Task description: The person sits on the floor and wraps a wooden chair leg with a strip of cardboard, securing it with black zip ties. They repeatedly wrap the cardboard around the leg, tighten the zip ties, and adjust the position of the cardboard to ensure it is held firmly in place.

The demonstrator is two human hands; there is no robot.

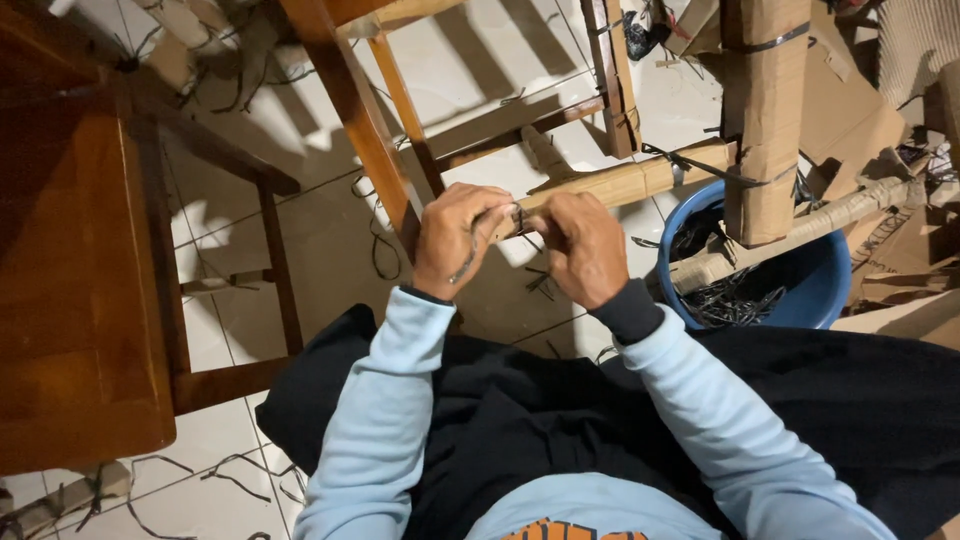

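Both your hands meet at the near end of a cardboard-wrapped wooden bar (610, 185), which runs away from your fingers up and to the right. Your left hand (455, 238) is curled closed around that end, with a dark plastic strap (468, 262) trailing down out of the fist across your palm side. Your right hand (580, 245) sits just beside it, almost knuckle to knuckle, fingers pinched on the wrapping where the strap crosses the bar; the fingertips themselves are hidden under the backs of your hands, so you cannot tell exactly how the strap is held. Directly behind your left hand rises a bare orange-brown wooden chair leg (365, 125), slanting up and away. Beyond your right hand, past the far end of the bar, an upright cardboard-wrapped post (765, 120) stands with a dark band around its top, and a second wrapped bar (800, 232) lies across a blue plastic tub (815, 285) holding a tangle of cut dark straps. Far off your left hand is a polished wooden table top (70, 290). Loose strap offcuts (230, 475) lie on the pale tiled floor (330, 230) below your left elbow. Flattened cardboard (860, 110) is piled well to the right of your right hand.
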